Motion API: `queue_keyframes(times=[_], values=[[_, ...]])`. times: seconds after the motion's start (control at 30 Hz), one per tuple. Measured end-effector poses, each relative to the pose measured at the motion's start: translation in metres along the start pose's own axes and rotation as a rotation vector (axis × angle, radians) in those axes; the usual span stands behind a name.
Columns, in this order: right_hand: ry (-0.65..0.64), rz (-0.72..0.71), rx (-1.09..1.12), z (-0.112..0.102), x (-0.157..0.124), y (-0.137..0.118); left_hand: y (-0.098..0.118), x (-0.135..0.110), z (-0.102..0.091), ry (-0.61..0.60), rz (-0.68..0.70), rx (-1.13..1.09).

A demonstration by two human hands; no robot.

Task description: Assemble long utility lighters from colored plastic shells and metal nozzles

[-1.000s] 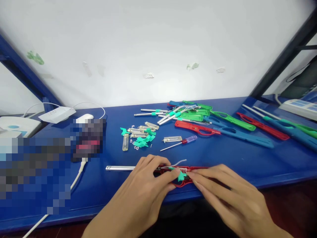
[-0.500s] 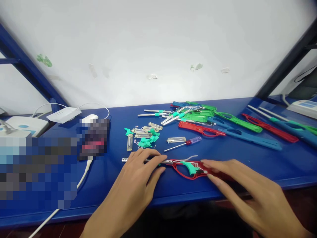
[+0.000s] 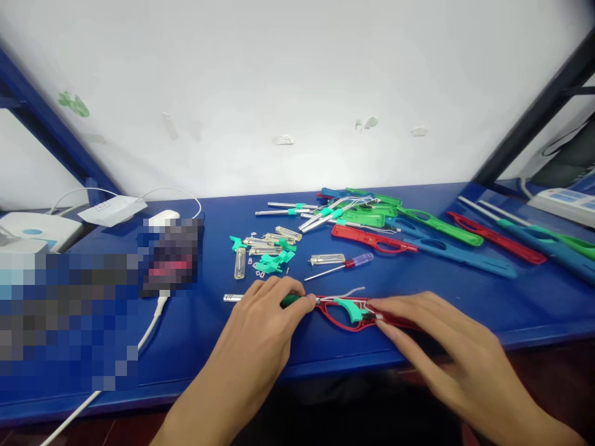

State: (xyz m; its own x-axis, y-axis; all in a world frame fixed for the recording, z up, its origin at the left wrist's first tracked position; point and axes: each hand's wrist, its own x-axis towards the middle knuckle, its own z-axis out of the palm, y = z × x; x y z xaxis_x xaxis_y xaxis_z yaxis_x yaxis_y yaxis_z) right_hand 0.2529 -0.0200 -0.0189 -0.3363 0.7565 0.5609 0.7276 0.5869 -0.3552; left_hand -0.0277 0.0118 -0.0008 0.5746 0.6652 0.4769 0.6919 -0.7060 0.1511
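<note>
A red half shell (image 3: 338, 321) of a long-necked lighter lies near the front of the table, with a teal trigger (image 3: 351, 310), white wires and a small black-and-silver part showing in it. A silver tube (image 3: 231, 298) sticks out to the left. My left hand (image 3: 263, 325) is closed round the tube, thumb and index finger near its inner end; a dark green bit (image 3: 290, 300) shows between the fingers. My right hand (image 3: 446, 344) pinches the handle end at the small black-and-silver part and hides much of the shell. A thin clear hose (image 3: 349, 293) rises loosely above the shell.
Behind lie a screwdriver (image 3: 357, 261), a clear fuel tank (image 3: 328, 259), and a pile of tanks and teal triggers (image 3: 274, 261). Farther back are metal tubes (image 3: 283, 212) and coloured shells (image 3: 465, 255). A white cable (image 3: 151, 328) runs along the left.
My left thumb has moved up against the tube, near the index finger. My right hand stays at the handle end, its fingers slightly shifted. The whole view has shifted a little.
</note>
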Motion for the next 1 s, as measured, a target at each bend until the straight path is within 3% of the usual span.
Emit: queue_keyframes(times=[0.23, 0.4, 0.6, 0.8, 1.0], values=[[-0.046, 0.058, 0.122, -0.013, 0.006, -0.003, -0.001, -0.002, 0.004, 0.031, 0.040, 0.054], [0.004, -0.006, -0.018, -0.027, 0.031, 0.023, -0.002, -0.002, 0.004, 0.034, 0.012, 0.002], [-0.257, -0.139, -0.302, -0.027, 0.090, 0.059, -0.002, -0.005, 0.008, 0.037, -0.028, -0.048], [-0.385, -0.313, -0.304, -0.023, 0.138, 0.040, -0.002, -0.005, 0.007, 0.054, -0.066, -0.110], [-0.491, -0.401, -0.241, -0.008, 0.161, 0.035, -0.002, -0.007, 0.011, 0.019, -0.090, -0.109]])
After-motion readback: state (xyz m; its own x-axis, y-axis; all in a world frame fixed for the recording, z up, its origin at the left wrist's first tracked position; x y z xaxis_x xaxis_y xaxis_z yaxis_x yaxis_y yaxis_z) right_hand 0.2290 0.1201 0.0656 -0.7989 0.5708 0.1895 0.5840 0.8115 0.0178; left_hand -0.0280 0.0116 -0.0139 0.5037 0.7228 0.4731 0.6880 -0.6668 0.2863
